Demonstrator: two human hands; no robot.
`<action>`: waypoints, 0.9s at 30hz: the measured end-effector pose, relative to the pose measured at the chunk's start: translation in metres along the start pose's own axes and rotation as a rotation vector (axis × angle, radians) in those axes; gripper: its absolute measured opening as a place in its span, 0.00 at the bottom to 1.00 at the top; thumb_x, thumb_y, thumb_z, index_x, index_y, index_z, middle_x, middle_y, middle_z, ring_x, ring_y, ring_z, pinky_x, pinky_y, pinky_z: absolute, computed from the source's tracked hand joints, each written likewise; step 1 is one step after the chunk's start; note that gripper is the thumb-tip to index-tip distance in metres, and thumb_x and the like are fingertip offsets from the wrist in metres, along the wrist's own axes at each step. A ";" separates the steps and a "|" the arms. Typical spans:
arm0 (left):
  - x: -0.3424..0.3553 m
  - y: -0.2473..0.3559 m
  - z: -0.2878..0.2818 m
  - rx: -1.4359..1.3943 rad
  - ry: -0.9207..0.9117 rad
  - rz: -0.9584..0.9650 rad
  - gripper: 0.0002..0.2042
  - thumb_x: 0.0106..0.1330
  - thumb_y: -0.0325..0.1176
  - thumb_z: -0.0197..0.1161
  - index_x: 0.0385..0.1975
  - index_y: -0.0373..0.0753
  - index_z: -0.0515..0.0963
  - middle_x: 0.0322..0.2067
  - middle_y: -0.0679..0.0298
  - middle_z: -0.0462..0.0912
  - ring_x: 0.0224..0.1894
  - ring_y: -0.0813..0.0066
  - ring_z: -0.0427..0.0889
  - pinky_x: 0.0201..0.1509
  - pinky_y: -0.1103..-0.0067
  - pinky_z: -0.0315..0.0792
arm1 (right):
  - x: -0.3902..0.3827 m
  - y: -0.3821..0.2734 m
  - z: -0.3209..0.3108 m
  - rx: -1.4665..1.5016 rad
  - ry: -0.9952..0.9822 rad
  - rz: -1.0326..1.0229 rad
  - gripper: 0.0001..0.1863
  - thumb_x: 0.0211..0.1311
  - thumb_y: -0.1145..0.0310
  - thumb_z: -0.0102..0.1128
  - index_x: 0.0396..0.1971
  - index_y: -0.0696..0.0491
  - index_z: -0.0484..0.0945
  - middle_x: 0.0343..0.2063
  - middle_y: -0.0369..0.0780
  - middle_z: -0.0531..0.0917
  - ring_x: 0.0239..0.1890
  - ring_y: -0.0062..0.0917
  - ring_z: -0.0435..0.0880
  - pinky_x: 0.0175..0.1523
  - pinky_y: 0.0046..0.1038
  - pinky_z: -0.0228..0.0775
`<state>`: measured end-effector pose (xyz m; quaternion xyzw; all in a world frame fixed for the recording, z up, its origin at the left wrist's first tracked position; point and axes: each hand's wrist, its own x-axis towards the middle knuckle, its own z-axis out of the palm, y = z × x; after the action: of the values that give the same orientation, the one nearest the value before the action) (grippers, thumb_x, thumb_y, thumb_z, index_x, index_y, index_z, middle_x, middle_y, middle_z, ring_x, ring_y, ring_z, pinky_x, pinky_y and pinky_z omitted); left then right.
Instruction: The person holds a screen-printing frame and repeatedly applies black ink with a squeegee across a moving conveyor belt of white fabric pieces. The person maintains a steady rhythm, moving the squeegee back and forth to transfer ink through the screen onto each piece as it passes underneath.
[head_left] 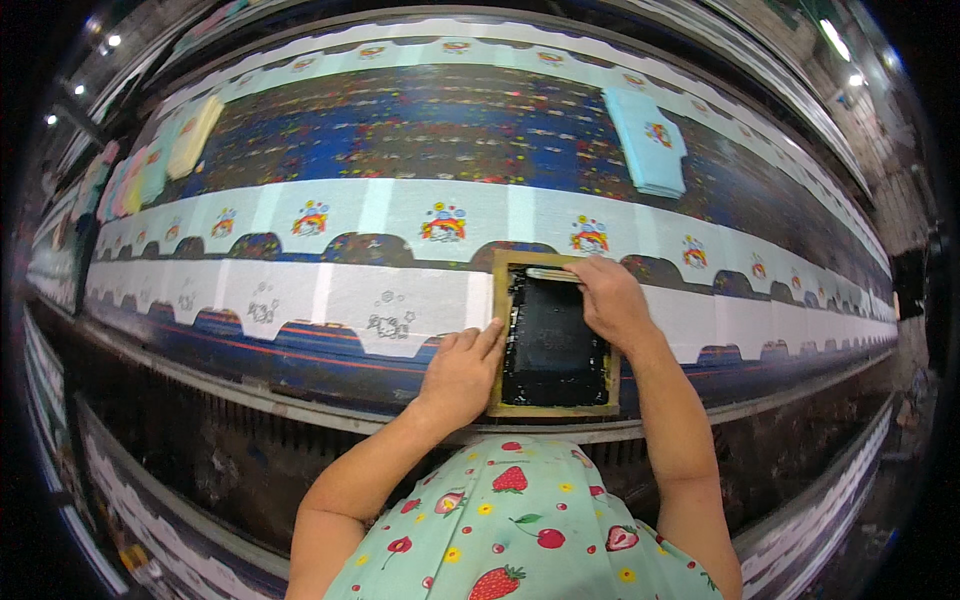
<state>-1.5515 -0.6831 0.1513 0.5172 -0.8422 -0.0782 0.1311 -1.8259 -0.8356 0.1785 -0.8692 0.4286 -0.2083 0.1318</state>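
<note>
Long, paint-flecked dark table (380, 125) stretched left to right before you, with lamps glowing at the hall's far corners in the head view. Near its close edge lay a wooden-rimmed frame (555, 410), its bed coated in wet-looking black ink (550, 345), and a pale squeegee (548, 273) rested inside along the far end. Your right hand (615, 303) reached over the far right corner, fingers pinching the squeegee's right end and hiding it. Your left hand (462, 372) had its fingers extended against the left rail; its thumb could not be made out. The frame covered part of a white fabric row (440, 290), outlined in black to the left. Beyond ran a pale-blue fabric row (380, 205) with colourful prints; farther off sat light-blue folded cloth (645, 140) right and yellow cloth (195, 135) left.
</note>
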 end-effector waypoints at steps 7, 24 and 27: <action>0.006 -0.003 -0.004 0.034 -0.080 0.032 0.26 0.69 0.31 0.62 0.67 0.27 0.83 0.73 0.45 0.80 0.60 0.52 0.84 0.68 0.61 0.75 | -0.001 0.002 -0.008 0.085 -0.139 -0.003 0.22 0.59 0.85 0.63 0.53 0.56 0.90 0.46 0.50 0.90 0.55 0.51 0.88 0.65 0.48 0.80; 0.009 -0.007 0.010 -0.121 0.121 0.017 0.24 0.64 0.29 0.71 0.60 0.27 0.86 0.68 0.47 0.84 0.59 0.48 0.84 0.72 0.56 0.73 | -0.133 -0.096 -0.013 0.106 -0.166 0.022 0.22 0.57 0.83 0.67 0.53 0.55 0.89 0.49 0.43 0.88 0.53 0.46 0.87 0.61 0.45 0.79; 0.007 0.000 0.024 -0.275 0.252 -0.072 0.26 0.62 0.26 0.74 0.62 0.28 0.84 0.69 0.45 0.82 0.63 0.46 0.83 0.75 0.56 0.72 | -0.144 -0.102 -0.013 0.095 -0.212 0.044 0.24 0.55 0.81 0.71 0.54 0.54 0.89 0.53 0.44 0.87 0.56 0.45 0.85 0.63 0.46 0.78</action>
<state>-1.5619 -0.6896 0.1295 0.5299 -0.7815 -0.1319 0.3018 -1.8400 -0.6600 0.1955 -0.8694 0.4210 -0.1324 0.2221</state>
